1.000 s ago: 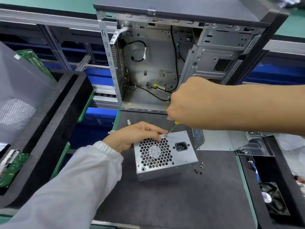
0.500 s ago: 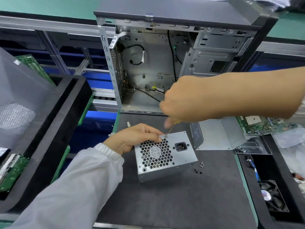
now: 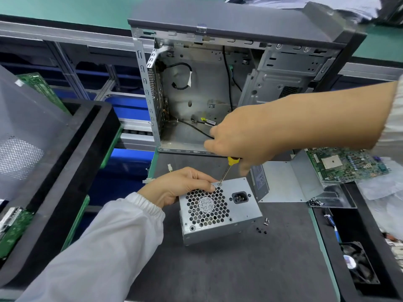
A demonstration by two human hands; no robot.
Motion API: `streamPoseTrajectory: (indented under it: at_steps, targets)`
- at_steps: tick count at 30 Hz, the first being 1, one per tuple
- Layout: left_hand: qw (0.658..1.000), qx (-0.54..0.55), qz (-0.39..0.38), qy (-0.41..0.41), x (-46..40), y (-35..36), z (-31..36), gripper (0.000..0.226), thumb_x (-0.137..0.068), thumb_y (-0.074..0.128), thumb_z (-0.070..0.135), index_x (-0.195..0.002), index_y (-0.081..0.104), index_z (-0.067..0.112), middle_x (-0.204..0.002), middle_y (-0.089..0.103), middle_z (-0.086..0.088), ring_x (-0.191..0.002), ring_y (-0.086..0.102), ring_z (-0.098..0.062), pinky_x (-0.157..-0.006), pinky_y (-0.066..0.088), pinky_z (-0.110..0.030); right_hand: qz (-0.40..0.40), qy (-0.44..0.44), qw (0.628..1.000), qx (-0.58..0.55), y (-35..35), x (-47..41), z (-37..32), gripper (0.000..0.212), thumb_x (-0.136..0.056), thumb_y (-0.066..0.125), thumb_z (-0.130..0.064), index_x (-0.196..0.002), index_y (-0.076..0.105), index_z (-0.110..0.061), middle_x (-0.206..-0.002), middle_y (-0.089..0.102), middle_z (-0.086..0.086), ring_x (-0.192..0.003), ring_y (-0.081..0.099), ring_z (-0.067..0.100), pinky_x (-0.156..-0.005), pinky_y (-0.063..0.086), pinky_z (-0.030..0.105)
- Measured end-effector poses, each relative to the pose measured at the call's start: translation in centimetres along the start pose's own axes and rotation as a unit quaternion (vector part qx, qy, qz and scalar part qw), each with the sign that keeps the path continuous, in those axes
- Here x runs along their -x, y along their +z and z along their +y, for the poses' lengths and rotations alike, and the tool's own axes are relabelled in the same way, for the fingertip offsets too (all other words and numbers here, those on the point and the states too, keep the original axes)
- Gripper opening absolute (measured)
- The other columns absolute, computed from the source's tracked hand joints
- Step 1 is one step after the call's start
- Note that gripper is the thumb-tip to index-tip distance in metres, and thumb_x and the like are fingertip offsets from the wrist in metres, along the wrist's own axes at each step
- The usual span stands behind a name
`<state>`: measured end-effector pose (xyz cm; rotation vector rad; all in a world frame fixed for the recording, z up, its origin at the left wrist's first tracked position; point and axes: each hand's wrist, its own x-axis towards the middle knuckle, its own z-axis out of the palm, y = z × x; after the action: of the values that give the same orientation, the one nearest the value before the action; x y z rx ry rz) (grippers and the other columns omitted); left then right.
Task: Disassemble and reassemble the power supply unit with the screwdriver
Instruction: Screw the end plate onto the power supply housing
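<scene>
- The power supply unit [image 3: 219, 209] is a silver metal box. It sits on the dark mat [image 3: 229, 269], near the middle, with its round fan grille and black plug socket facing up.
- The screwdriver [image 3: 226, 171] has a yellow handle. Its thin tip rests on a screw [image 3: 220, 183] at the far corner of the box, next to the grille.
- The right hand [image 3: 242, 136] is wrapped around the screwdriver handle from above, fingers curled tight on it.
- The left hand [image 3: 181, 185] holds the left side of the box, with its thumb pressed on top by the screw and its other fingers curled down out of sight.
- A few loose screws [image 3: 262, 225] lie on the mat just beside the box, some silver and some black.
- A bent metal cover [image 3: 283, 186] lies behind the box on the right, and an open computer case [image 3: 218, 88] stands at the back.
- I think the job is only partway done. I cannot tell if this screw is going in or coming out.
</scene>
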<state>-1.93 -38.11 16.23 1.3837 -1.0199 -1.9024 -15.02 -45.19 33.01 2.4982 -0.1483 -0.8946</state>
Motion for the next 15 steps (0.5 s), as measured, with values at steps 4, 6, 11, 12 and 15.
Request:
streamPoseTrajectory:
  at_steps: [4,6,11,12,15]
  targets:
    - [1.0,0.009,-0.006,-0.01,0.0,0.0,0.3,0.02,-0.089,0.062,0.001,-0.103,0.075,0.008,-0.094,0.075,-0.011,-0.078,0.071,-0.016,-0.07,0.058,-0.025,0.015,-0.023,0.999,0.034,0.0,0.4,0.1,0.021,-0.089,0.055,-0.02,-0.075,0.041,-0.013,-0.073,0.04,0.003,-0.052,0.037,0.018,-0.048,0.033,0.031]
    - [1.0,0.01,-0.002,-0.007,-0.1,0.0,0.3,0.022,-0.089,0.062,0.0,-0.108,0.073,0.005,-0.096,0.075,-0.012,-0.079,0.071,-0.017,-0.073,0.059,-0.027,0.02,-0.04,0.998,0.043,-0.4,0.7,0.0,0.042,-0.093,0.052,-0.025,-0.061,0.026,-0.016,-0.063,0.031,0.001,-0.055,0.04,0.022,-0.054,0.037,0.031]
    - [1.0,0.008,-0.008,-0.009,0.1,0.1,0.3,0.022,-0.09,0.061,0.0,-0.107,0.073,0.006,-0.097,0.074,-0.014,-0.081,0.07,-0.02,-0.078,0.058,-0.03,-0.079,0.012,0.995,-0.057,0.7,-0.4,0.9,0.04,-0.102,0.034,-0.035,-0.073,0.041,-0.007,-0.065,0.041,0.004,-0.053,0.037,0.017,-0.053,0.033,0.027]
    - [1.0,0.006,-0.009,-0.007,0.1,0.0,0.3,0.023,-0.09,0.061,0.0,-0.108,0.073,0.005,-0.097,0.074,-0.013,-0.081,0.07,-0.02,-0.079,0.058,-0.031,-0.114,0.018,0.987,-0.11,0.7,-0.5,1.2,0.045,-0.1,0.036,-0.042,-0.081,0.051,-0.004,-0.071,0.051,0.009,-0.058,0.045,0.021,-0.054,0.035,0.028]
    - [1.0,0.004,-0.01,-0.006,0.0,0.0,0.3,0.024,-0.09,0.061,0.001,-0.111,0.072,0.004,-0.097,0.074,-0.013,-0.081,0.07,-0.019,-0.079,0.058,-0.029,-0.158,-0.006,0.975,-0.155,0.1,-0.6,1.8,0.054,-0.082,0.059,-0.058,-0.103,0.059,-0.008,-0.095,0.062,0.01,-0.078,0.057,0.02,-0.054,0.036,0.025]
